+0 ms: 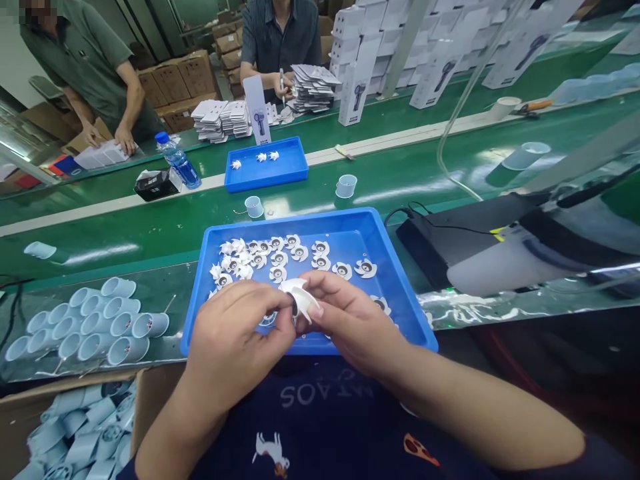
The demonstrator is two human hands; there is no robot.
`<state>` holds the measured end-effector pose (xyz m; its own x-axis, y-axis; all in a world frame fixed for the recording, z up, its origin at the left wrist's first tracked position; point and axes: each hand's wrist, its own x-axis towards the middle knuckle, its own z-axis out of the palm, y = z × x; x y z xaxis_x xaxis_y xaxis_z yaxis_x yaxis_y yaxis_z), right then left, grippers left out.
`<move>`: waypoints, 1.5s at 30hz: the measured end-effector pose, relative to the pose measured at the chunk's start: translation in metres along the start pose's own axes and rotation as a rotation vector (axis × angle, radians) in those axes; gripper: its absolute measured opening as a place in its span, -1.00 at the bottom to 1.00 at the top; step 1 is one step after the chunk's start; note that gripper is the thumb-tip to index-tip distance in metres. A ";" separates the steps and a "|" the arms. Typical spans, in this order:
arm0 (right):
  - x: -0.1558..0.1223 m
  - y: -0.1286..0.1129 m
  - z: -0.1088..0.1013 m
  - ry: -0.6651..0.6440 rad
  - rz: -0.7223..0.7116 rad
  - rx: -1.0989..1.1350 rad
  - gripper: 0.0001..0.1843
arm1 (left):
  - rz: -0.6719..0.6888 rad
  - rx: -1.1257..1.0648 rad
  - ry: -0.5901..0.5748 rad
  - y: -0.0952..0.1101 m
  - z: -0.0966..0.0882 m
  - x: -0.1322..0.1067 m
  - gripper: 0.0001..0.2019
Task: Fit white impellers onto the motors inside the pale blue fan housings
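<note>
This is a factory assembly floor. A long green conveyor belt (150,230) holds a blue parts tray (267,180), beside stacked product boxes (355,80) and cardboard cartons (175,87).

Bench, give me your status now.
Left hand and right hand on white plastic impeller. Blue tray below, more impellers in it.

Glossy white plastic impellers (277,257); smooth blue plastic tray (320,223)

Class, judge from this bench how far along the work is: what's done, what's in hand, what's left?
Seemingly done: white plastic impellers lie in the blue tray. In hand: the left hand and right hand hold a white impeller. Seemingly left: pale blue cups on the bench, more in a cardboard box.
</note>
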<state>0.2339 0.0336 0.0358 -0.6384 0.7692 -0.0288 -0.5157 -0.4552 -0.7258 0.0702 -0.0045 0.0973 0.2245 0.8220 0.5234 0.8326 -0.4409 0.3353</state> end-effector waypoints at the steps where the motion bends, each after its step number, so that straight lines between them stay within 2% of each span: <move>1: 0.000 0.001 0.000 0.000 0.003 -0.006 -0.60 | 0.000 0.005 0.001 0.000 0.000 0.000 -0.85; 9: 0.003 0.003 -0.002 0.027 0.031 -0.039 -0.57 | -0.028 0.052 -0.001 0.000 0.004 0.000 -0.85; 16: 0.012 0.007 -0.004 0.068 0.064 -0.087 -0.49 | -0.062 0.036 0.020 -0.010 0.013 -0.003 -0.83; 19: 0.014 0.008 -0.006 0.072 0.050 -0.122 -0.53 | -0.084 0.000 -0.001 -0.014 0.015 -0.002 -0.84; 22: 0.012 0.009 -0.007 0.090 -0.031 -0.286 -0.63 | -0.113 -0.050 -0.026 -0.016 0.016 -0.002 -0.86; 27: 0.008 0.007 -0.008 0.141 -0.290 -0.659 -0.80 | -0.226 -0.165 -0.011 -0.019 0.018 0.000 -0.87; 30: 0.007 0.007 -0.009 0.105 -0.339 -0.597 -0.80 | -0.316 -0.307 -0.035 -0.020 0.018 0.003 -0.87; 33: 0.007 0.010 -0.012 0.039 -0.287 -0.419 -0.75 | -0.379 -0.437 -0.067 -0.019 0.017 0.005 -0.87; 35: 0.007 0.011 -0.013 0.029 -0.270 -0.377 -0.70 | -0.413 -0.486 -0.083 -0.017 0.016 0.005 -0.88; 41: 0.006 0.012 -0.012 0.071 -0.334 -0.475 -0.71 | -0.476 -0.551 -0.126 -0.015 0.016 0.002 -0.88; 45: 0.005 0.014 -0.014 0.090 -0.480 -0.613 -0.82 | -0.514 -0.595 -0.148 -0.017 0.017 0.002 -0.89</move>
<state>0.2315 0.0372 0.0160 -0.3632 0.8644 0.3478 -0.2994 0.2452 -0.9221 0.0654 0.0107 0.0792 -0.0145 0.9954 0.0950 0.4498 -0.0783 0.8897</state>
